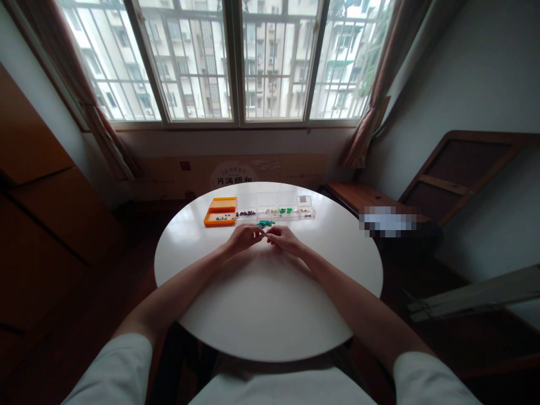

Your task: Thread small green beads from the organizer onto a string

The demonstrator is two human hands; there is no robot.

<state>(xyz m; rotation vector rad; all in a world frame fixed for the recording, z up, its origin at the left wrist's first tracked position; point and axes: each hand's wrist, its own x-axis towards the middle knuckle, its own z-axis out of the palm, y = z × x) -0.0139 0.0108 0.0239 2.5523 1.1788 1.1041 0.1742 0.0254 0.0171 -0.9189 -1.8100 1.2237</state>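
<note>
My left hand [244,238] and my right hand [285,238] meet over the white round table [265,304], fingertips pinched close together. Between them is something tiny that I cannot make out. Just beyond the fingers lies a small heap of green and blue pieces [266,223]. Behind it stands a row of clear plastic compartments [274,214] with lids raised, holding dark, pale and green small pieces. To the left of that row, an open orange box [220,212] has a few blue and dark bits in it.
A large window [236,62] with bars lies beyond the table, with curtains at its sides. A printed cardboard panel [169,169] leans under it. To the right are a wooden bench [363,197] and a framed panel [447,174]; a brown cabinet [37,185] stands left.
</note>
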